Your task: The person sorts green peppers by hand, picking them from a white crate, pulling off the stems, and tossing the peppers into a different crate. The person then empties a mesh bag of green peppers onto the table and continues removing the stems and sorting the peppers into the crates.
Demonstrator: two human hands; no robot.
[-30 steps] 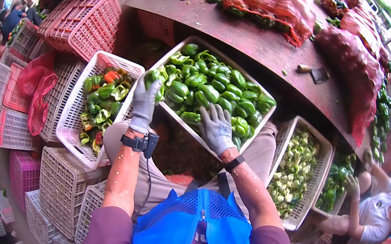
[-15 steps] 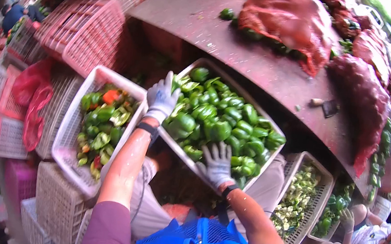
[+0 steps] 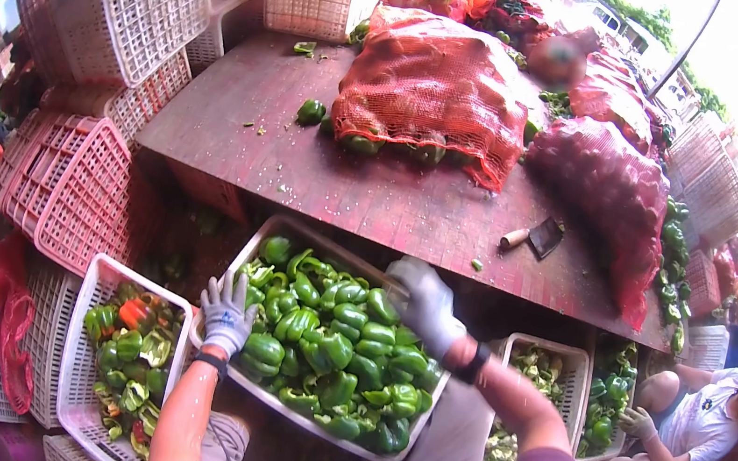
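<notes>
A white plastic crate [image 3: 319, 420] heaped with green bell peppers [image 3: 329, 349] sits in front of me, tilted slightly toward the right. My left hand [image 3: 228, 316], in a pale work glove, lies against the crate's left end, with its fingers stretched out beside the peppers. At the far long rim is my right hand [image 3: 426, 305], also gloved and a little blurred. Its fingers are curled over that rim, and the fingertips are partly hidden.
A red-stained table [image 3: 302, 169] holds a red mesh sack [image 3: 446, 86] of peppers and a cleaver [image 3: 542, 238]. Left stands a crate of mixed pepper pieces [image 3: 130, 353]; right, a crate of pale pepper scraps [image 3: 549, 361]. A person [image 3: 706, 419] sits at the far right.
My right hand has left the peppers near the front and moved to the far rim. The left hand stays at the crate's left end. The view has shifted, showing more of the table.
</notes>
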